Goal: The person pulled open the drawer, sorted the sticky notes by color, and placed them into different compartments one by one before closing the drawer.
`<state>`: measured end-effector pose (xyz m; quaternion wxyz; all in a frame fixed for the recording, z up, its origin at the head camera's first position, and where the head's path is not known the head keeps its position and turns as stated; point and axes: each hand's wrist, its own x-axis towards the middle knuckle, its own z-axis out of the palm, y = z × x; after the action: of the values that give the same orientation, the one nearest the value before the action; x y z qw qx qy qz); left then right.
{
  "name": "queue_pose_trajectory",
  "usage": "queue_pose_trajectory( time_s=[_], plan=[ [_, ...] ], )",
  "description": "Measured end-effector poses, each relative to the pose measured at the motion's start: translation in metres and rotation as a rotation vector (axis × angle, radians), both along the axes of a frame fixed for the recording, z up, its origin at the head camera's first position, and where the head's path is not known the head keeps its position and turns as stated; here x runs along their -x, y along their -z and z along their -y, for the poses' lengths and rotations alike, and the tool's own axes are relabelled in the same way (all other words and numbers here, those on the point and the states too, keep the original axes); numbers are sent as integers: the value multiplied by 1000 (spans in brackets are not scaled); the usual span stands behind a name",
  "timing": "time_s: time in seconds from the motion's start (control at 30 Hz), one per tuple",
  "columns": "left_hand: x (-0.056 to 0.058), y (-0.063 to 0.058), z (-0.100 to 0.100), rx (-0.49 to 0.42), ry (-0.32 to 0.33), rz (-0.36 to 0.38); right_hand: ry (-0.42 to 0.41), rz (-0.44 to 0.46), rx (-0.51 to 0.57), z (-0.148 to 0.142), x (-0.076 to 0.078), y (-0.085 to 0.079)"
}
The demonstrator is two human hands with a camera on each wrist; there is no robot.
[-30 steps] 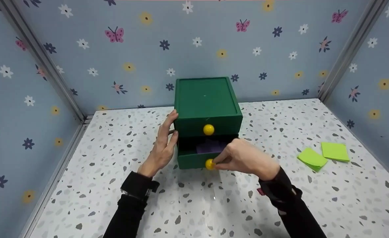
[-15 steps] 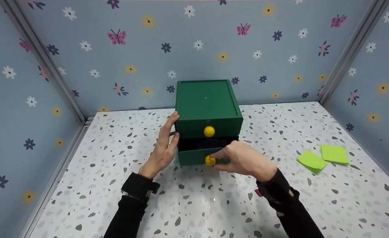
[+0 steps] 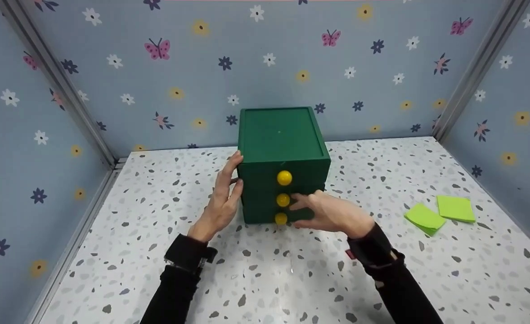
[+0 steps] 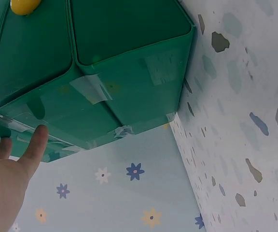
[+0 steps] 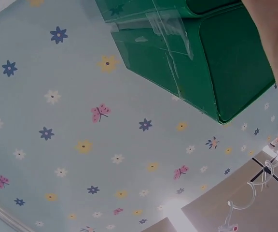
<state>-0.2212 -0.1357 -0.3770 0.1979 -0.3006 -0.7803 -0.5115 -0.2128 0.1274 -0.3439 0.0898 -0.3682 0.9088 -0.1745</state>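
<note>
A green drawer cabinet (image 3: 280, 134) stands in the middle of the table, with all three drawers pushed in. Round yellow knobs sit one above another on its front: a top knob (image 3: 284, 177), a middle knob (image 3: 283, 200) and a bottom knob (image 3: 281, 219). My left hand (image 3: 216, 207) rests its extended fingers against the cabinet's left side; in the left wrist view its fingertips (image 4: 41, 131) touch the taped green wall. Beside the middle and lower knobs is my right hand (image 3: 337, 215), its fingers spread apart and holding nothing. The right wrist view shows the cabinet's other side (image 5: 177, 63).
Two lime-green sticky-note pads, a left pad (image 3: 425, 218) and a right pad (image 3: 456, 208), lie on the speckled table (image 3: 256, 279) to the right. A flower-patterned wall (image 3: 202, 76) stands close behind the cabinet, with side panels left and right.
The middle drawer, which showed something purple inside, has slid back into the cabinet. My right hand has let go of its knob and opened its fingers. The left hand has stayed in place.
</note>
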Motion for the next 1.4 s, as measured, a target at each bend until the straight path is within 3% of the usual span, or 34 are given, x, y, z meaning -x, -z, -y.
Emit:
queue_pose_trajectory(
  time_s=[0.17,0.33,0.43,0.7,0.83,0.9,1.1,1.4],
  plan=[
    [1,-2,0,-9,2,-21,-23,66,5,0,6,4],
    [2,-2,0,-18,0,-34,54,221,-44,2,18,20],
    [2,-3,0,-18,1,-36,61,251,-85,4,26,32],
    [3,-7,0,-8,-3,-18,16,237,-90,11,32,41],
    [15,8,3,-1,-7,-28,-26,230,-123,16,30,43],
    [16,10,4,-2,-6,-34,-23,227,-139,18,30,45],
    [1,-3,0,2,-7,-19,10,188,-165,21,26,48],
    [1,0,0,-10,-4,-10,-13,133,-151,26,9,42]
  ],
)
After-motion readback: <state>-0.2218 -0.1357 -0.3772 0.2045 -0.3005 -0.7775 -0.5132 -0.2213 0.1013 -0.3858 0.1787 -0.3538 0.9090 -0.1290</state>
